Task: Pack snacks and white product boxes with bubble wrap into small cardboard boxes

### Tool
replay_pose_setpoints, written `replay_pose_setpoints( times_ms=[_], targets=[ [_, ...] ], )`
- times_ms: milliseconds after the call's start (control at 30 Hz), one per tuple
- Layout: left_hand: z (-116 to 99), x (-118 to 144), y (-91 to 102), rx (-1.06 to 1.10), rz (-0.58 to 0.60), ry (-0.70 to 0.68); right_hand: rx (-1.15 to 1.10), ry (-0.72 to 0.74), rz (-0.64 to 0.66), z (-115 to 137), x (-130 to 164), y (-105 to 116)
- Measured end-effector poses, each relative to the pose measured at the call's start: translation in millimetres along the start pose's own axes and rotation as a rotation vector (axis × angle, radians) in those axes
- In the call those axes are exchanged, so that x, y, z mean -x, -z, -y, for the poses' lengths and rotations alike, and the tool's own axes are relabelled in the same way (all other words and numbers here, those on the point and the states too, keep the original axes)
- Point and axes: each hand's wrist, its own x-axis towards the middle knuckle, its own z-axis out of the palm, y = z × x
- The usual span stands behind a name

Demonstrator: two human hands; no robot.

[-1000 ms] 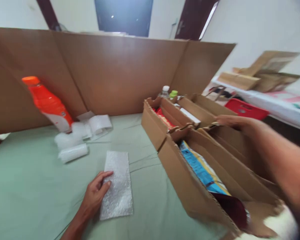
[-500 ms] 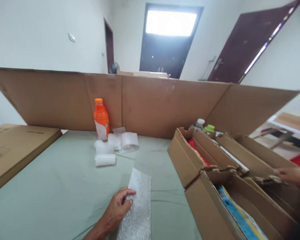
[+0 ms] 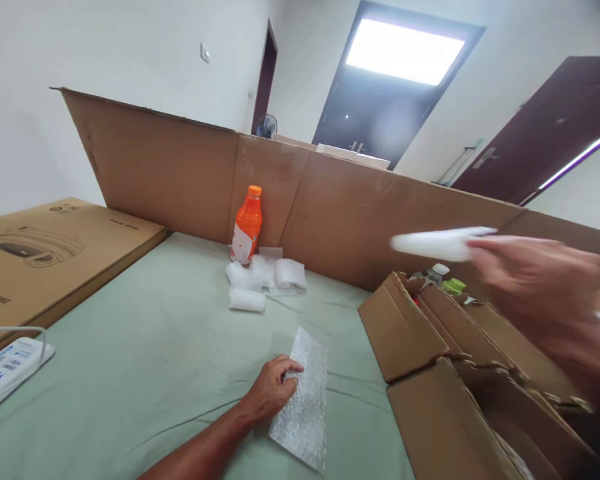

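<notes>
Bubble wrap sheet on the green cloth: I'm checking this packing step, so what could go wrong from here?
1. The left hand pins only one edge of the clear rectangular bubble wrap sheet; it could slide or crumple.
2. The right hand carries a blurred white tube-shaped object above the open brown cardboard boxes; it might clip a flap or drop.

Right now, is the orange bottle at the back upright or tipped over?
Upright. The orange bottle stands on its base on the green cloth, cap on top, close against the cardboard wall behind it.
</notes>
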Motion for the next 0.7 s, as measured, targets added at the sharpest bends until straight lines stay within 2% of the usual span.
replay_pose_setpoints(
  times_ms=[100,167,233,300,367,500,600,700],
  targets=[
    [0.1,-0.8,0.2,0.001,-0.002,-0.005,-0.137,0.117,0.167,84.4,-14.9,-45.1],
    [-0.9,-1.2,0.6,0.001,-0.002,-0.006,-0.251,0.064,0.331,146.6,-9.8,-87.3],
    [-1.8,-1.5,1.1,0.004,-0.006,-0.005,-0.426,-0.046,0.571,194.8,10.8,-124.8],
    [-2.3,-1.9,1.4,0.013,-0.012,-0.004,-0.518,-0.106,0.668,218.4,43.5,-149.2],
    [-2.7,-2.4,1.6,0.027,-0.014,-0.006,-0.582,-0.171,0.673,216.2,81.0,-159.6],
    [-2.7,-2.7,2.0,0.035,-0.005,-0.009,-0.673,-0.416,0.551,165.8,146.3,-159.6],
    [-2.6,-1.6,3.7,0.029,-0.002,-0.009,-0.689,-0.618,0.424,131.2,183.6,-160.9],
    [-3.1,0.0,5.7,0.022,-0.001,-0.019,-0.715,-0.741,0.337,121.2,214.7,-166.0]
  ],
)
